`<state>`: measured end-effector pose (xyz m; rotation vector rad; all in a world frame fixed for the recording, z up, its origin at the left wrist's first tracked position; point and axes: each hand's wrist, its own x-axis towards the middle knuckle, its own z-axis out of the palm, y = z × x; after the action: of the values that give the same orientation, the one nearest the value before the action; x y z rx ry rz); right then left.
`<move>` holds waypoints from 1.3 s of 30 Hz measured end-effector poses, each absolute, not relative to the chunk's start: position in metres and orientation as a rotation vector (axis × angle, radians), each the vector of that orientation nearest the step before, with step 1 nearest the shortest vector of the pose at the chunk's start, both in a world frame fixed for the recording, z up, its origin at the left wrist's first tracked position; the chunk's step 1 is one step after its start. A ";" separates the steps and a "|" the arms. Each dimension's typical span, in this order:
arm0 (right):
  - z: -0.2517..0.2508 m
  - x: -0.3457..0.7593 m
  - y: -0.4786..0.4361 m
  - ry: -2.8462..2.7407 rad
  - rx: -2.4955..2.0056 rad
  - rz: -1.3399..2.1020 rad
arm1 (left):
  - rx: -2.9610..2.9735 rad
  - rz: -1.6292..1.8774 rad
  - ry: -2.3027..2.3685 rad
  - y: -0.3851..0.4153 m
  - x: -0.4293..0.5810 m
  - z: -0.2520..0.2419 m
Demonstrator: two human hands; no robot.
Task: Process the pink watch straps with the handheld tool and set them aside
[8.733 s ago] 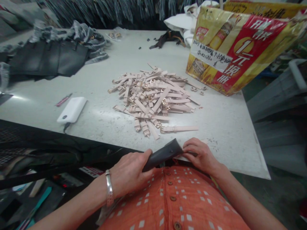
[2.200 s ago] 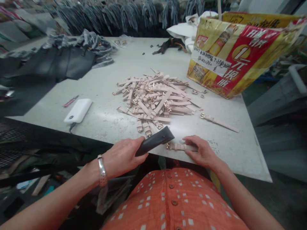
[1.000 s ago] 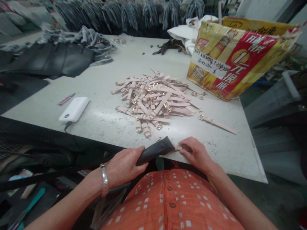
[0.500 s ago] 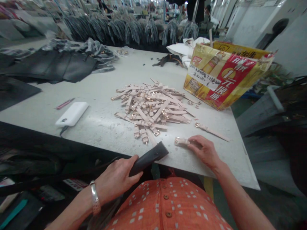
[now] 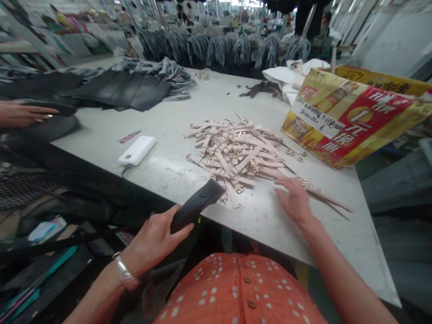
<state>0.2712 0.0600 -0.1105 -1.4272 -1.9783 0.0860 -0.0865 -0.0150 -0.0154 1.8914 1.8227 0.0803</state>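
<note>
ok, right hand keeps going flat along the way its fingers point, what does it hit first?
Probably the near edge of the pile of pink watch straps. The right hand lies flat on the table, fingers aimed up-left toward the pile. The loose straps lie to its right, out of line.

Even overhead light, brightest from the far hall, puts a soft sheen on the pale grey desk (image 5: 162, 166). Edges bow and smear with motion blur; shadows are faint.

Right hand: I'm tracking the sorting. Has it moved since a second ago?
Yes. The right hand left the table's near edge and went forward-right, toward the strap pile.
</note>
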 end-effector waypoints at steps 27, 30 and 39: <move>-0.101 0.296 -0.013 -2.234 -1.510 0.588 | 1.935 -0.037 1.647 -0.021 -0.061 -0.019; -0.097 0.301 -0.023 -2.288 -1.584 0.445 | 1.963 -0.099 1.596 -0.020 -0.053 -0.021; -0.098 0.249 -0.018 -2.147 -1.422 0.583 | 2.137 -0.286 1.452 -0.020 -0.038 -0.023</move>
<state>0.2489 -0.0178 -0.0978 -1.4217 -2.1472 0.5826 -0.0376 -0.0199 -0.0228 2.1372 1.4518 -0.2858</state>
